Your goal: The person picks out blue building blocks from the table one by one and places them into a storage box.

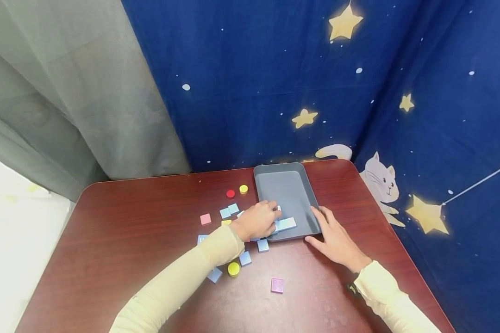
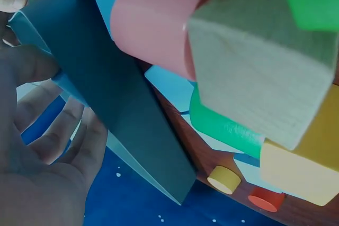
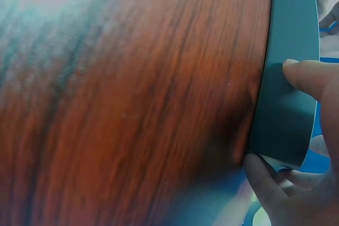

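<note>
Currently, the left hand [image 1: 258,221] bends over blue blocks [image 1: 286,224] inside the tray [image 1: 280,185], low, right of frame centre; whether it grips any, I cannot tell. Relaxed, parted fingers of the right hand [image 1: 338,239] touch its corner. Dragging, the left sleeve [image 1: 179,280] could scatter loose squares [image 1: 245,258].

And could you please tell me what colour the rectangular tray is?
The rectangular tray is grey, showing best in the head view.
</note>
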{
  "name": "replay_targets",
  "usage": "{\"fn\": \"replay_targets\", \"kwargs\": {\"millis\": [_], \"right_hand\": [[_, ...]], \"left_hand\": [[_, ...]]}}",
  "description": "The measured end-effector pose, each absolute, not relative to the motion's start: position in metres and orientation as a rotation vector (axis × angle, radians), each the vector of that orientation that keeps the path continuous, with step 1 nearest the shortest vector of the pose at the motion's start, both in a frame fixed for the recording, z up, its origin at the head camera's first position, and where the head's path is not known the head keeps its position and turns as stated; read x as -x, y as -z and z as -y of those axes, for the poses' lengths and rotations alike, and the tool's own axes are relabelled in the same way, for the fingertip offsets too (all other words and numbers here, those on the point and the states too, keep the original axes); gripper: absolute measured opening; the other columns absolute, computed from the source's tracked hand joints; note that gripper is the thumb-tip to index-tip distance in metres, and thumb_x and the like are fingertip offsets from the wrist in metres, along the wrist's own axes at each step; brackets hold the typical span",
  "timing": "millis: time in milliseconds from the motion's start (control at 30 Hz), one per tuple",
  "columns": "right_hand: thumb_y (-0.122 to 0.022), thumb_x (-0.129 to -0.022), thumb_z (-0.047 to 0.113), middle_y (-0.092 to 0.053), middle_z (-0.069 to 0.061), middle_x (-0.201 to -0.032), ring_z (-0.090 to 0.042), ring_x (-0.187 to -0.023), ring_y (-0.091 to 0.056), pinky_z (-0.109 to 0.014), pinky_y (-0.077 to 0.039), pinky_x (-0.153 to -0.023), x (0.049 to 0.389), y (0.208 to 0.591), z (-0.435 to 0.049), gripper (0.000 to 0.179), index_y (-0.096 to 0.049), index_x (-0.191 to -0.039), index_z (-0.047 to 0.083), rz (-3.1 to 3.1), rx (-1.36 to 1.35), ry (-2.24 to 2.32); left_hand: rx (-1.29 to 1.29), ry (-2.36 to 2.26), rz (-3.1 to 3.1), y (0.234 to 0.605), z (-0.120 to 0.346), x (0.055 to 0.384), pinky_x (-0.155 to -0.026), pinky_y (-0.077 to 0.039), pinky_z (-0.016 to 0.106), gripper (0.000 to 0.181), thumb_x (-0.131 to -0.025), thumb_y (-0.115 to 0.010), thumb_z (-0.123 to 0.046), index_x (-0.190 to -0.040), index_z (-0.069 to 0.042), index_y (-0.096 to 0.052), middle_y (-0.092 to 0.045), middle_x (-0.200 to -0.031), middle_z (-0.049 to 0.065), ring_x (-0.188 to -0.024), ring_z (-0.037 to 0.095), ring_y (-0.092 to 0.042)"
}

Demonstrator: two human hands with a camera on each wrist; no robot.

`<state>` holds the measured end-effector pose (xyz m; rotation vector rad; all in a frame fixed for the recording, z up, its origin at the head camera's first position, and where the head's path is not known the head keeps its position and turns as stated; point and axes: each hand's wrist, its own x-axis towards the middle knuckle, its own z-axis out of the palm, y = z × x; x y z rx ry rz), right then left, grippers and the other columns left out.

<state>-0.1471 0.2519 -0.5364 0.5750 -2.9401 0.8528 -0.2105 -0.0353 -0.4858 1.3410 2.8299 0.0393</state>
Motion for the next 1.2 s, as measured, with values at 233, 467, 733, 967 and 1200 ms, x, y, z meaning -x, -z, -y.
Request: {"fn": "replay_targets", "kwargs": {"millis": [233,467,733,967,1200], "right_hand": [[-0.087,-0.097,0.028,-0.036,-0.026,-0.163,-0.046,-0.136,-0.056,-0.066,-0.052,-0.109,0.146,0.536,-0.251,0.092,-0.036,-0.169,0.005,2.939,-0.581,-0.868],[-0.086,-0.097,0.028,-0.036,-0.025,-0.164,-0.046,-0.137,-0.055,-0.066,-0.051,-0.109,0.146,0.537,-0.251,0.091,-0.037,-0.169,0.005,2.936,-0.580,-0.872],[-0.086,-0.097,0.030,-0.035,-0.024,-0.164,-0.046,-0.138,-0.055,-0.066,-0.052,-0.109,0.147,0.537,-0.252,0.090,-0.037,-0.169,0.007,2.936,-0.580,-0.880],[-0.087,-0.097,0.030,-0.035,-0.024,-0.164,-0.046,-0.137,-0.055,-0.066,-0.052,-0.109,0.147,0.537,-0.252,0.091,-0.037,-0.169,0.007,2.947,-0.570,-0.873],[-0.086,-0.097,0.030,-0.035,-0.023,-0.165,-0.045,-0.139,-0.054,-0.067,-0.051,-0.109,0.145,0.535,-0.252,0.091,-0.036,-0.170,0.008,2.956,-0.562,-0.884]], "left_hand": [[-1.274,0.002,-2.803,0.487,0.035,0.213,-0.099,-0.060,0.035,0.029,-0.107,-0.067,-0.027,-0.132,-0.014,-0.076,-0.071,-0.119,0.009,-0.105,0.023,-0.070],[-1.263,-0.003,-2.791,0.490,0.034,0.216,-0.100,-0.060,0.034,0.030,-0.108,-0.067,-0.026,-0.134,-0.014,-0.076,-0.071,-0.120,0.010,-0.105,0.023,-0.070],[-1.275,0.007,-2.772,0.489,0.033,0.217,-0.096,-0.061,0.035,0.030,-0.108,-0.066,-0.028,-0.133,-0.015,-0.076,-0.070,-0.117,0.010,-0.100,0.022,-0.070],[-1.262,0.020,-2.784,0.490,0.033,0.220,-0.098,-0.062,0.036,0.033,-0.108,-0.067,-0.025,-0.138,-0.014,-0.075,-0.071,-0.128,0.011,-0.105,0.023,-0.074],[-1.246,0.024,-2.796,0.492,0.032,0.223,-0.103,-0.059,0.035,0.034,-0.108,-0.069,-0.022,-0.141,-0.013,-0.075,-0.069,-0.135,0.012,-0.115,0.024,-0.072]]}}
